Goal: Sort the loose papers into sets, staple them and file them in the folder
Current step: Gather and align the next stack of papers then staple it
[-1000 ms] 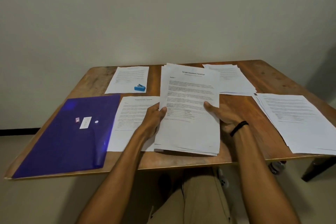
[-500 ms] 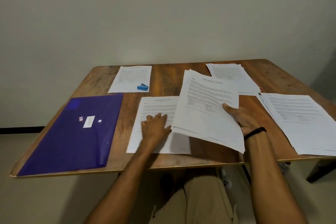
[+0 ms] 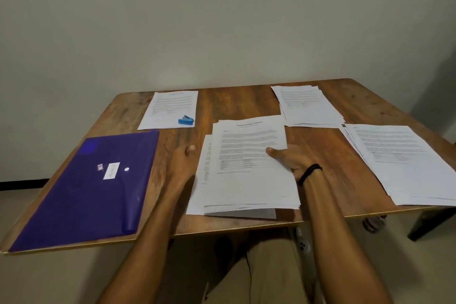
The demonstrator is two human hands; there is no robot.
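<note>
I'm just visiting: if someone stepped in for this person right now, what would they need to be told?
Left hand: open, beside the middle stack, holding nothing.
Right hand: grips that stack's right edge, thumb on top.
Stapler rests on the far-left sheet; folder lies closed at the left.
Done: papers laid in piles, including a far pile and a right pile.
Left: finish sorting, staple, file.

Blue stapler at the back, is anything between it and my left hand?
Nothing visible does. Only bare table wood lies between the left hand and the stapler, which sits on the back sheet's near corner.
</note>
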